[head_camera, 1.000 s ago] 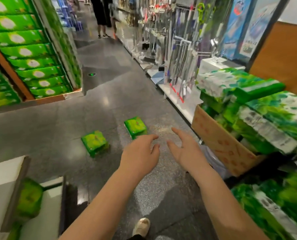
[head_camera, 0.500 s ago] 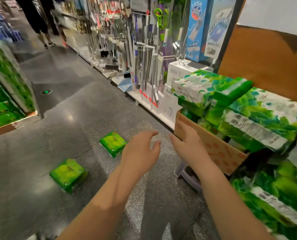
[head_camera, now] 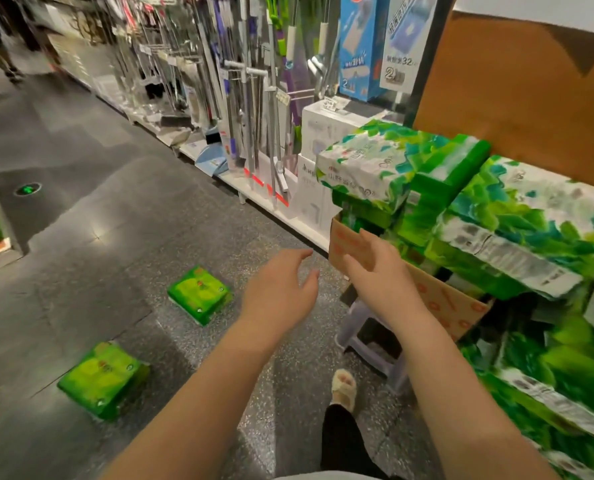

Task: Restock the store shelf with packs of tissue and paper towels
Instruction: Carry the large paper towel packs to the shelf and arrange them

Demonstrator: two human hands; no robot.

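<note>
- The tissue packs [head_camera: 396, 168] we mean to shelve sit heaped in a cardboard box [head_camera: 444, 303] at our right, the top pack lying across the pile and overhanging the box's near corner.
- A second ago that box stood well off to the right. Now we have turned toward it, and it fills the right half of the view.
- Our right hand [head_camera: 382, 271] has come up against the box's near corner, fingers spread and straight, holding nothing. Whether it touches the cardboard we cannot quite tell, as the view is blurred there.
- Our left hand [head_camera: 281, 292] hovers just beside it over the floor, fingers loosely bent and likewise empty.
- We judge this to be the reach for the next pack, with no grasp made yet.
- Two small green packs [head_camera: 200, 294] lie on the dark floor to our left, well apart from the box and from each other.
- A pale plastic stool [head_camera: 375, 344] stands under the box.
- Behind it, a rack of mops [head_camera: 254, 98] lines the aisle.
</note>
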